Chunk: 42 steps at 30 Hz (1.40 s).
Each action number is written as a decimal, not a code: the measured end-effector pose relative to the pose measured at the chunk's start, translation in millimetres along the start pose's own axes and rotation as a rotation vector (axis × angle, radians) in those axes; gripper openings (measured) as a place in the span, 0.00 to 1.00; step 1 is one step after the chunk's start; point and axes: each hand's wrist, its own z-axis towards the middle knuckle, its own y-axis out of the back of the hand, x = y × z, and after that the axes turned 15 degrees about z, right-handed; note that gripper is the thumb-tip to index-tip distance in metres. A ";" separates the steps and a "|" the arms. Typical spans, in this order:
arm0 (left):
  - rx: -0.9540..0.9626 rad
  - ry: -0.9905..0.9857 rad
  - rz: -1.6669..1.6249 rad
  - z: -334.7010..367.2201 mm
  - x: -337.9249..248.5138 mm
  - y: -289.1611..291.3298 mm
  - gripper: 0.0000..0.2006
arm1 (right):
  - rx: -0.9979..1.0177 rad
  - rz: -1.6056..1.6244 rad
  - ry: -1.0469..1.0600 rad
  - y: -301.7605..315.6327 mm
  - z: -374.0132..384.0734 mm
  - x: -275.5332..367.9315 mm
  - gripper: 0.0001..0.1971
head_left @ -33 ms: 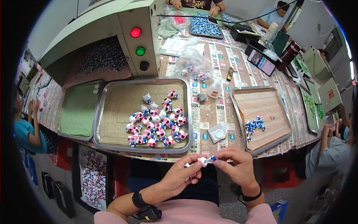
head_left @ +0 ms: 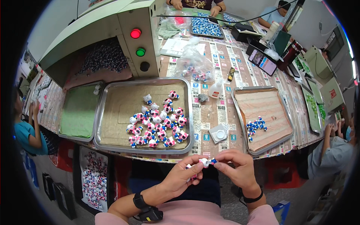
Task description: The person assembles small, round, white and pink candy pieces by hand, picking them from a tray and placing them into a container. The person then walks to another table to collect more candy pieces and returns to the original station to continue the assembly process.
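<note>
My left hand (head_left: 182, 173) is closed around small figurine heads. A white head (head_left: 204, 162) sticks out between its thumb and forefinger, and pink-and-white heads (head_left: 192, 177) lie against the fingers below. Pinched in the fingertips of my right hand (head_left: 237, 167) is a small blue-and-white figurine body (head_left: 213, 161). It is held right beside the white head; whether the two touch is hard to see. In front of me, a metal tray (head_left: 190, 112) carries many figurines with pink-and-white heads and blue bodies (head_left: 161, 125). Loose blue bodies (head_left: 257, 127) lie on the paper-lined tray (head_left: 287, 120) at right.
A machine (head_left: 140, 22) with red and green lights stands at the back left, beside a green-lined tray (head_left: 78, 116). A white bottle (head_left: 216, 90), a square white dish (head_left: 218, 133) and a phone (head_left: 262, 62) are on the table. Below left sits a bin of figurine parts (head_left: 93, 180). Other people work around.
The blue-and-white body has shifted slightly in my right fingertips, beside the white head. The left hand and the trays look the same.
</note>
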 end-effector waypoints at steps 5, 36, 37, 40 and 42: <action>-0.007 0.032 0.005 0.4 1.7 -0.9 0.15 | 0.006 0.007 -0.003 -2.7 -5.8 -2.6 0.09; -0.406 -0.282 0.656 -35.8 -66.7 27.8 0.11 | -0.261 -0.455 0.405 48.0 -17.0 -6.6 0.10; -0.555 -0.361 0.722 -41.7 -75.9 40.9 0.11 | -0.396 -0.552 0.441 62.4 -16.7 -13.2 0.09; -0.889 -0.421 1.115 -60.1 -104.7 90.9 0.08 | -0.586 -0.664 0.290 102.9 -14.9 -21.7 0.08; -0.984 -0.408 1.374 -71.7 -112.7 125.1 0.08 | -0.521 -0.689 0.261 114.5 -8.7 -23.6 0.08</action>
